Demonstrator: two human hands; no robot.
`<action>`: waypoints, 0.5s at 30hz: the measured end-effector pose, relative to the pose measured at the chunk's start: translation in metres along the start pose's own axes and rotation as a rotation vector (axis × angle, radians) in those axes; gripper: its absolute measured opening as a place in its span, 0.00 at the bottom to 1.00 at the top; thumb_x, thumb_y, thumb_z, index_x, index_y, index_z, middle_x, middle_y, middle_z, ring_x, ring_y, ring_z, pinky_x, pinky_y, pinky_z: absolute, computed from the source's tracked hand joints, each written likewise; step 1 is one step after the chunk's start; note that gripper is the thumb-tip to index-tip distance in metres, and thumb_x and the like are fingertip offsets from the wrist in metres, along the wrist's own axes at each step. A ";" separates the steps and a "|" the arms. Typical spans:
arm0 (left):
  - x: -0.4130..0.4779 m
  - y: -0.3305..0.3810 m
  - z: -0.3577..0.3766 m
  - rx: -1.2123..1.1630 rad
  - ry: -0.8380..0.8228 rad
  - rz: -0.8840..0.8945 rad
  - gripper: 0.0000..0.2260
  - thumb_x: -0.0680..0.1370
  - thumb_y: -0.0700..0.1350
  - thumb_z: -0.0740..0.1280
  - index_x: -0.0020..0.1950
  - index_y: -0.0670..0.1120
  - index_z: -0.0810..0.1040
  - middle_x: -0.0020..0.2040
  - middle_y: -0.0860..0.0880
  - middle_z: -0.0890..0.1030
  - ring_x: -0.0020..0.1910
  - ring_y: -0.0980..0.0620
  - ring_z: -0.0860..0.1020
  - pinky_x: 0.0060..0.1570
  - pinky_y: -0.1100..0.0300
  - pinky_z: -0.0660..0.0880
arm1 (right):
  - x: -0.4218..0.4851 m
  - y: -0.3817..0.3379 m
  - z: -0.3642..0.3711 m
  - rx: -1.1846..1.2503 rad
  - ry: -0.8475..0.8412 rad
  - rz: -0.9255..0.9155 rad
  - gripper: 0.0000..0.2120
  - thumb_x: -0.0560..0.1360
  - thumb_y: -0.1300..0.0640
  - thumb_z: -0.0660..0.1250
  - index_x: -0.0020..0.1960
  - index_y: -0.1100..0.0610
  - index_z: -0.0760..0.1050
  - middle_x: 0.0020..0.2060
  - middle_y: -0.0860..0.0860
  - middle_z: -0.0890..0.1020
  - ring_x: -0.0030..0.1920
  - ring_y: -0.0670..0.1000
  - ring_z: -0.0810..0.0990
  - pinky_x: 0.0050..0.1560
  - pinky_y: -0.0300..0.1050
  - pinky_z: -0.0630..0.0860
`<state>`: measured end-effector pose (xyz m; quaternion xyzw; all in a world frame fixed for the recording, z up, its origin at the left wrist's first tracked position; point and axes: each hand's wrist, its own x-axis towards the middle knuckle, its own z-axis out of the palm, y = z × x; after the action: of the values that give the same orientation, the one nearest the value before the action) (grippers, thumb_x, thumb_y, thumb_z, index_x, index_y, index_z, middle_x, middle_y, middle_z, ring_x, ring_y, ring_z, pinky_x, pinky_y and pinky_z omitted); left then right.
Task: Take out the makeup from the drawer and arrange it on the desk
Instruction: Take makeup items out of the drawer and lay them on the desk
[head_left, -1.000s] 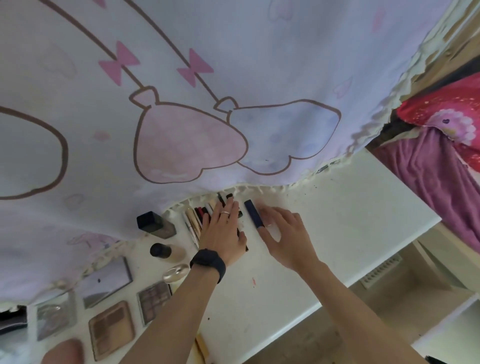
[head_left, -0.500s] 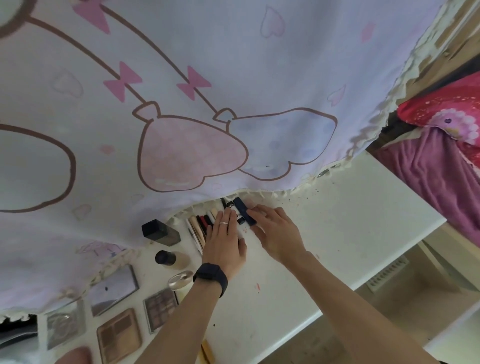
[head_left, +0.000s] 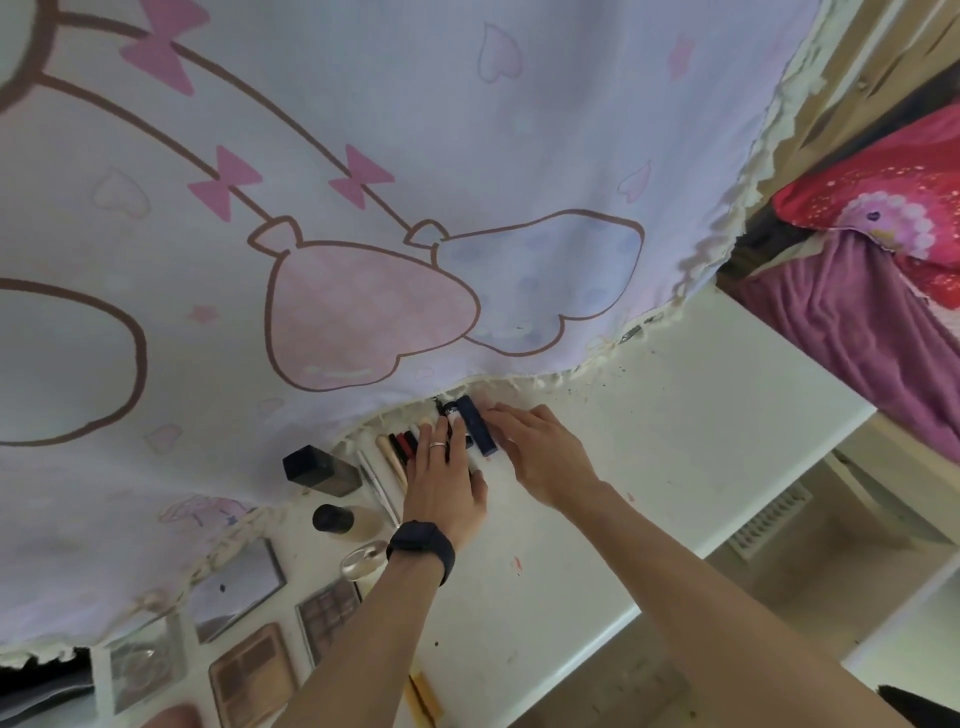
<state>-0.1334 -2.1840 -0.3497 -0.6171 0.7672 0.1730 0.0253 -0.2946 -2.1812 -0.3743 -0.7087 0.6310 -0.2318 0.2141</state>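
Note:
A row of lipstick tubes and slim pens (head_left: 402, 449) lies on the white desk (head_left: 675, 441) at the hem of a printed curtain. My left hand (head_left: 447, 478), with a ring and a black watch, rests flat on that row with straight fingers. A dark blue tube (head_left: 475, 426) lies at the right end of the row. My right hand (head_left: 545, 457) touches the tube's right side with straight fingers. The far ends of the tubes are hidden under the curtain hem.
The pale curtain (head_left: 363, 208) overhangs the back of the desk. To the left lie a square black-capped bottle (head_left: 322, 470), a round bottle (head_left: 337, 519), a clear blob (head_left: 363, 561) and several palettes (head_left: 327, 616). A purple blanket (head_left: 857, 322) is to the right.
My right hand has moved the dark blue tube left and back, up against the row beside my left fingers. My left hand has stayed on the row.

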 end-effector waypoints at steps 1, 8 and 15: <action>0.000 0.001 -0.001 0.005 0.006 0.004 0.33 0.82 0.49 0.58 0.81 0.45 0.44 0.82 0.44 0.48 0.80 0.43 0.42 0.78 0.51 0.45 | -0.001 -0.001 -0.003 0.006 -0.031 0.021 0.22 0.80 0.62 0.64 0.72 0.47 0.71 0.66 0.45 0.78 0.56 0.56 0.75 0.50 0.52 0.81; -0.004 0.016 -0.007 0.066 0.052 0.024 0.32 0.81 0.50 0.61 0.81 0.44 0.50 0.81 0.43 0.52 0.80 0.43 0.44 0.78 0.50 0.44 | -0.036 0.001 -0.029 0.170 -0.058 0.212 0.27 0.81 0.64 0.58 0.76 0.44 0.65 0.75 0.45 0.70 0.72 0.51 0.71 0.71 0.48 0.70; -0.016 0.082 0.009 0.001 0.034 0.269 0.30 0.81 0.48 0.61 0.81 0.46 0.53 0.81 0.44 0.54 0.80 0.44 0.47 0.78 0.51 0.48 | -0.128 0.021 -0.078 0.430 0.216 0.593 0.19 0.81 0.60 0.62 0.69 0.43 0.74 0.58 0.41 0.80 0.57 0.41 0.79 0.59 0.33 0.73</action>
<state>-0.2095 -2.1514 -0.3344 -0.5113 0.8436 0.1640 -0.0107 -0.3703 -2.0568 -0.3320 -0.4057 0.7644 -0.3605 0.3480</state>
